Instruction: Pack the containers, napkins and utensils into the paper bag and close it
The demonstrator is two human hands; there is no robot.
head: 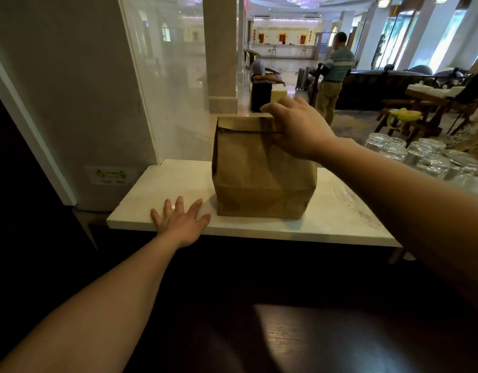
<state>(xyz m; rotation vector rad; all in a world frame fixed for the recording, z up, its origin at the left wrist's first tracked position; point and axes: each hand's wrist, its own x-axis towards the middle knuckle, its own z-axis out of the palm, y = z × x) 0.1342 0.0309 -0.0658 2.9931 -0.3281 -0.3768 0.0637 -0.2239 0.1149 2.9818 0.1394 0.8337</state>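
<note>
1. The white marble ledge (326, 219) is narrow; the brown paper bag (262, 173) stands upright near its middle, top folded over, close to the front edge. A hard tug could tip it off.
2. The upturned glasses (421, 157) crowd the right side, so there's little room for the forearm there; the left side is open.
3. The right hand (297, 130) pinches the bag's folded top; if it lets go, I'd guess the fold springs open.
4. The left hand (181, 219) lies flat, fingers spread, empty, just beside the bag.
</note>
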